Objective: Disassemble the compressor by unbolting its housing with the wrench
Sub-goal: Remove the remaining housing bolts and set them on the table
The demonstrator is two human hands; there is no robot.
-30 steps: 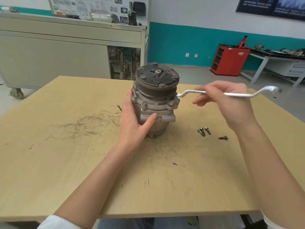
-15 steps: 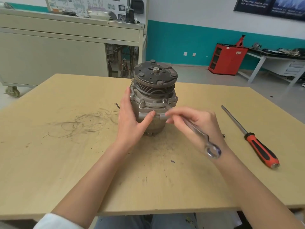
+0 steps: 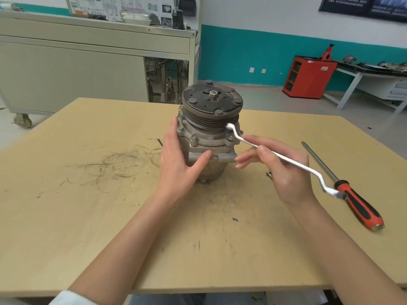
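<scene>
- The compressor (image 3: 209, 137) stands upright near the middle of the wooden table (image 3: 88, 216), with its dark grooved pulley (image 3: 212, 104) on top
- Bolt heads (image 3: 193, 137) sit around the flange just below the pulley
- The left hand (image 3: 180, 164) holds the housing from its left side: the palm lies against the metal, the thumb is laid across the front and the fingers reach round the back
- The right hand (image 3: 284, 170) pinches the silver wrench (image 3: 250, 143) partway along its shaft, with two fingers stretched loosely toward the housing
- The wrench's far ring end is up against the right side of the flange, under the pulley's rim; it may be seated on a bolt there, but the end is too blurred to be sure
- Its near end hangs just over the shaft of an orange-and-black screwdriver (image 3: 356, 203), which lies on the table to the right
- A small loose bolt (image 3: 269, 173) peeks out beside the right hand
- Dark scuff rings mark the table to the left of the compressor
</scene>
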